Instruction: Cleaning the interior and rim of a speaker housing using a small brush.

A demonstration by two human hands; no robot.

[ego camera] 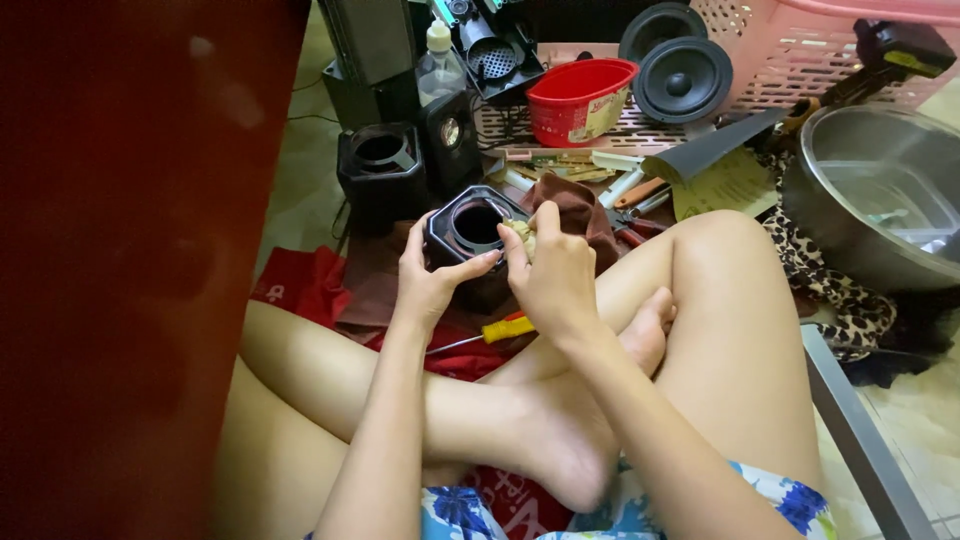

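— Left hand (425, 280)?
— Wrapped around a small black speaker box (470, 240) with an open round hole, held above the crossed legs, just over the brown cloth (575, 205).
— Right hand (555, 275)?
— Pinched shut on a pale wad (520, 232) at the box's rim; hard to tell what kind.
— Nearby?
— Yellow-handled screwdriver (495, 330) below the hands, second speaker box (383, 165) behind, red tub (580, 100), steel basin (880, 190) at right.
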